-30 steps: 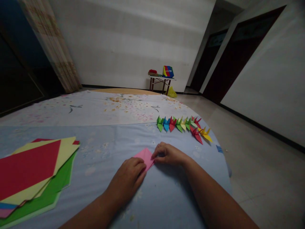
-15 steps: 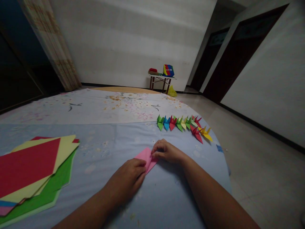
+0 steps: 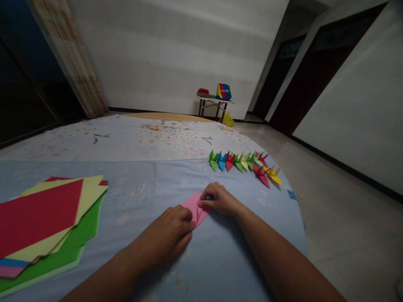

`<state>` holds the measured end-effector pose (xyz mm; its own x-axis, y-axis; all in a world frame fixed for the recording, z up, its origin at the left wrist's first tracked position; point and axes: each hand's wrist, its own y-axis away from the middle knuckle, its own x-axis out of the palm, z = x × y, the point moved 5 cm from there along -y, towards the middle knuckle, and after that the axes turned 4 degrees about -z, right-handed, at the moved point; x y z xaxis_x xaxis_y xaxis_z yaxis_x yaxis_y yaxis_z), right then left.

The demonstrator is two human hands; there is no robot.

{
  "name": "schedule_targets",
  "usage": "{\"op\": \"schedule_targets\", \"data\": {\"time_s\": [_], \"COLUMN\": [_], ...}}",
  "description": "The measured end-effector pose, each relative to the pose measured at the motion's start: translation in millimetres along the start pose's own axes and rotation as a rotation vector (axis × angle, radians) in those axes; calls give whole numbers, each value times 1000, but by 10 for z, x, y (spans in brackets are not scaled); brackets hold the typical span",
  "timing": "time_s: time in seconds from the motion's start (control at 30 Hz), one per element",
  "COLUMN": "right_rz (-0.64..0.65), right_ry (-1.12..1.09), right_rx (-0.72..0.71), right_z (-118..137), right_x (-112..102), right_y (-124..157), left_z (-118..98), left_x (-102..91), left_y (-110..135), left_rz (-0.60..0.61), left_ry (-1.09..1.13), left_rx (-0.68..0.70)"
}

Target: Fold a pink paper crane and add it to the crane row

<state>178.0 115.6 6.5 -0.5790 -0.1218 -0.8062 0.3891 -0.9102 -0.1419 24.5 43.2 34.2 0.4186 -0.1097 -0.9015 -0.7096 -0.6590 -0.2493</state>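
The left hand [image 3: 170, 230] presses flat, grip unclenched, on a folded pink paper sheet [image 3: 191, 204] lying on the pale blue cloth [image 3: 141, 188]; the right hand [image 3: 218, 199] pinches its edge in a closed grip.

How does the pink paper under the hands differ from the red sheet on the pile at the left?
The pink paper is small and folded; the red sheet is large, flat and unfolded. The left hand and right hand touch the pink paper; nothing touches the red sheet. The pink paper lies on the blue cloth, the red sheet on other coloured sheets. Both are plain coloured paper.
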Motion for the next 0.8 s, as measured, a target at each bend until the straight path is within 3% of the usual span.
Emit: {"op": "schedule_targets", "data": {"time_s": [0.2,0.47,0.8], "right_rz": [-18,-14,-40], "right_ry": [25,40,56], "right_rx": [8,23,9], "right_z": [-4,2,5], "right_x": [24,18,21], "right_y": [4,-8,3], "left_z": [-18,64,-12], "left_x": [-11,11,66], "left_y": [-15,0,-2], "left_rz": [99,29,97], "left_ry": [32,61,-24], "left_rx": [22,-56,28]}}
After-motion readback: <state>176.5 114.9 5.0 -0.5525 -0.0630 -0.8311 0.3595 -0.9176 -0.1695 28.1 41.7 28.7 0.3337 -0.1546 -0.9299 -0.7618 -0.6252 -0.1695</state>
